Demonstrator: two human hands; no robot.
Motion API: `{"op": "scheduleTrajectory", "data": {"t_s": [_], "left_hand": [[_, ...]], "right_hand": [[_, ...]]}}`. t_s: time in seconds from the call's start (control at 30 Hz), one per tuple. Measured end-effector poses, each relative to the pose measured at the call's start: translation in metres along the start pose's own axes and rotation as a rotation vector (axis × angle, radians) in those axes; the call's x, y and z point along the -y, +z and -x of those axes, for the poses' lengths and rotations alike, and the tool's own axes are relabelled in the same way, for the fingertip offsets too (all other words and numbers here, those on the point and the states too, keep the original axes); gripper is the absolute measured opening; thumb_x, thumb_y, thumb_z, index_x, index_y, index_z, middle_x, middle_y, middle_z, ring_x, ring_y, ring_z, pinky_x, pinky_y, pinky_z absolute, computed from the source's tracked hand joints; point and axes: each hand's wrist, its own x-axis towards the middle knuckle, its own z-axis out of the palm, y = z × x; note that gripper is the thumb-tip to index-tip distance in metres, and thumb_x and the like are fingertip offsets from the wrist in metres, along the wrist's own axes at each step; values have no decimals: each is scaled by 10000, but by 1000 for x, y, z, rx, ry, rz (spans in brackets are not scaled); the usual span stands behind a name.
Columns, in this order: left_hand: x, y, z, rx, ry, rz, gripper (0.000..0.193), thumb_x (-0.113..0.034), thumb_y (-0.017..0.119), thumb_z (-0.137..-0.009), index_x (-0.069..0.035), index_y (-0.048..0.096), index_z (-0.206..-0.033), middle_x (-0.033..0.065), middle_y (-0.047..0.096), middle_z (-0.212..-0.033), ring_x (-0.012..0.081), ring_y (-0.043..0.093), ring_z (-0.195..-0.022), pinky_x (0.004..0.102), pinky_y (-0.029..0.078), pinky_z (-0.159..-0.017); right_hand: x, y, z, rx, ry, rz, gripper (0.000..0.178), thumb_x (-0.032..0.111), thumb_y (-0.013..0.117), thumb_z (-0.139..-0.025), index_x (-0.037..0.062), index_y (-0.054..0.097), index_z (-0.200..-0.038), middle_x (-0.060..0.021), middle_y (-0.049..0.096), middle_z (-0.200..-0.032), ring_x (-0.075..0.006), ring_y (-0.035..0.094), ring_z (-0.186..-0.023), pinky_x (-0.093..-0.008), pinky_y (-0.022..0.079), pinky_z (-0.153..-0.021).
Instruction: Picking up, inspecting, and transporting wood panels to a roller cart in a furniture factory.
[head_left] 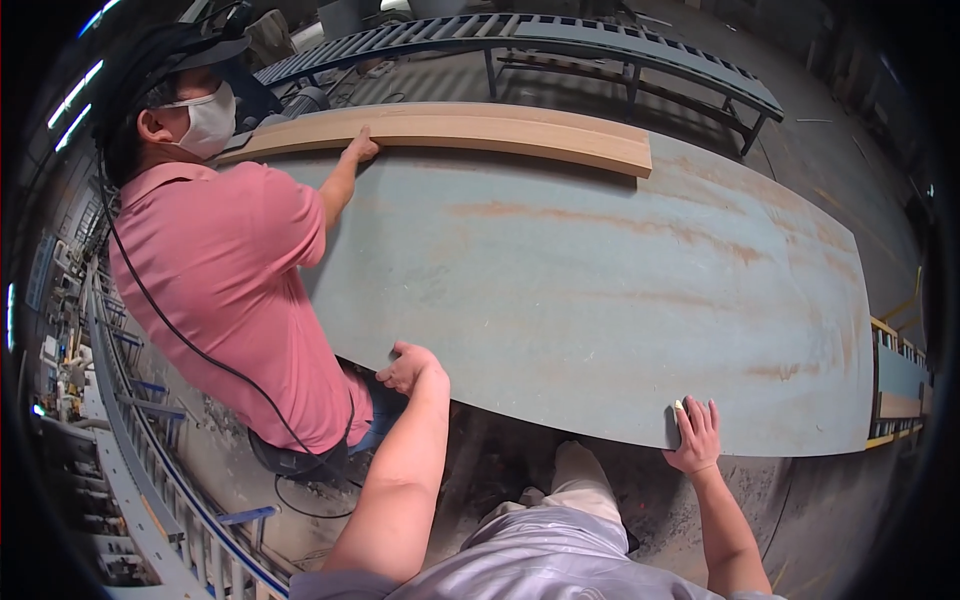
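Head view: your left hand (pixel 412 370) curls at the panel (pixel 560 300) edge, grip unclear, right hand (pixel 698 440) rests, fingers open; likely stiff, heavy, so hold edge wide.

Long roller conveyor (pixel 420 33) w/ grey metal rollers & dark-blue steel legs runs across the back; flat grey-blue sheet (pixel 620 44) lies on its R part. Yellow metal frame (pixel 893 438) stands far R. Blue-and-grey metal rail track (pixel 148 488) is lower L; white strip lights (pixel 75 94), upper L. Grey concrete floor (pixel 820 150) shows, bkgd R.
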Motion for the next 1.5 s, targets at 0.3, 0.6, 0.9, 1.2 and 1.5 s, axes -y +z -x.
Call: {"op": "scheduleTrajectory", "data": {"t_s": [0.3,0.6,0.9,1.2,1.5], "left_hand": [[0,-3,-10,-5,-6,28,598,-360,495,-789,49,337,-1195,258,507,-1112,408,571,-961,504,473,-808],[15,-1,-15,74,20,195,652,-337,538,-777,57,322,-1250,261,488,-1161,399,550,-1001,482,455,-849],[55,-208,178,1824,660,662,398,-265,590,-866,34,540,-1124,96,615,-1058,137,564,-949,287,423,-871],[24,-334,315,3122,498,1598,309,-251,528,-894,51,593,-899,169,606,-875,305,601,-728,369,481,-619],[36,-338,345,3095,613,1317,232,-194,530,-902,15,605,-834,114,601,-809,251,585,-675,337,449,-572]], "right_hand": [[5,-4,2,-15,0,5,704,287,743,-495,82,528,-1133,-164,492,-1233,-324,490,-1104,-524,274,-1044],[-8,-4,5,30,7,-21,737,319,753,-499,93,517,-1160,-162,483,-1247,-311,474,-1124,-515,255,-1057],[-20,-4,9,34,20,-35,756,333,761,-508,98,510,-1180,-171,485,-1244,-316,472,-1124,-530,246,-1053],[-26,-10,8,91,-3,-92,789,319,781,-497,121,500,-1208,-155,483,-1255,-294,472,-1129,-534,242,-1052],[-35,-15,9,102,-7,-139,787,305,779,-528,131,476,-1233,-148,467,-1267,-293,457,-1147,-545,223,-1059]]}}
